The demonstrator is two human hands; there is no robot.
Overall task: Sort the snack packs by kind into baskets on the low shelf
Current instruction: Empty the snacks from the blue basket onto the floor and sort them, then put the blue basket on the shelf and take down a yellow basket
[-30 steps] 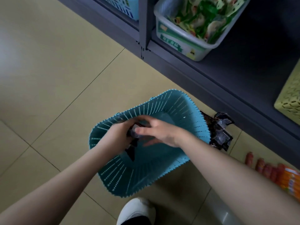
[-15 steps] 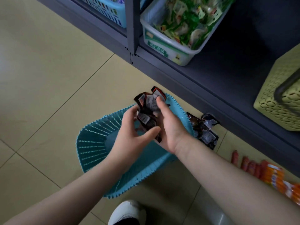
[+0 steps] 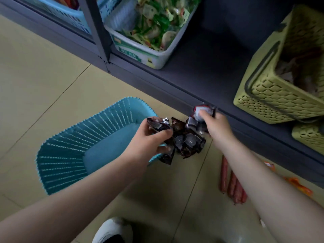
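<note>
A teal slatted basket (image 3: pixel 70 149) stands on the floor, its inside bare. My left hand (image 3: pixel 149 142) grips dark snack packs (image 3: pixel 158 126) at the basket's right rim. More dark packs (image 3: pixel 187 141) lie in a pile on the floor between my hands. My right hand (image 3: pixel 215 127) holds a bunch of dark red-and-silver packs (image 3: pixel 203 110) just in front of the low shelf's edge (image 3: pixel 175 85).
On the shelf stand a white tub of green packs (image 3: pixel 140 50), a blue basket (image 3: pixel 70 16) at the left and olive baskets (image 3: pixel 280 88) at the right. Red sausages (image 3: pixel 233 183) and orange packs (image 3: pixel 298 185) lie on the floor. A white shoe (image 3: pixel 112 230) is below.
Both hands have lifted dark packs out of the teal basket and moved right. They have parted, the right one going toward the shelf edge, the left staying at the basket's rim.
</note>
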